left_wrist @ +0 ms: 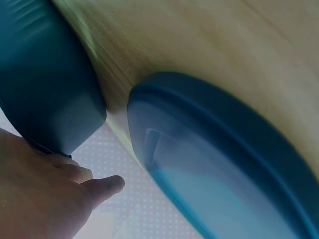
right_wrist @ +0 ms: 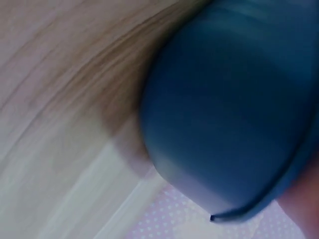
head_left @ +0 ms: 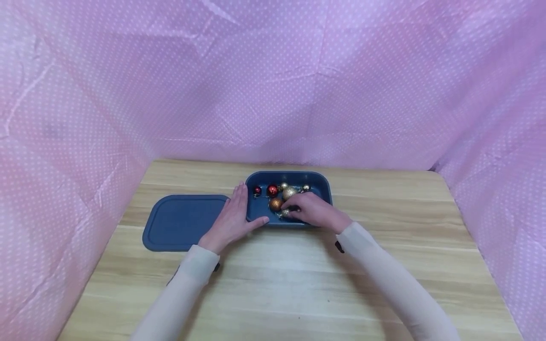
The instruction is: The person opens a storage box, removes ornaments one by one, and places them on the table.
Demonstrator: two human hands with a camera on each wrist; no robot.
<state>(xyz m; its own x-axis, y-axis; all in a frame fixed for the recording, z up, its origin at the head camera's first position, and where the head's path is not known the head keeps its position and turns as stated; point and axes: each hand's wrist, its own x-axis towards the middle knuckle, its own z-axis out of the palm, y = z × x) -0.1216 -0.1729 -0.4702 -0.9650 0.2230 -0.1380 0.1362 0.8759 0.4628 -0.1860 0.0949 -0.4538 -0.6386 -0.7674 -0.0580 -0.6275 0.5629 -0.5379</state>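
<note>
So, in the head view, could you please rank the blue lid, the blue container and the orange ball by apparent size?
1. Blue container and blue lid: they look alike in size, too close to rank.
2. Orange ball: clearly the smallest, lying inside the container.

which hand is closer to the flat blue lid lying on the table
Left. The left hand rests against the left end of the dark blue plastic container, right beside the flat blue lid. The right hand reaches into the container among the small ornament balls, farther off.
</note>
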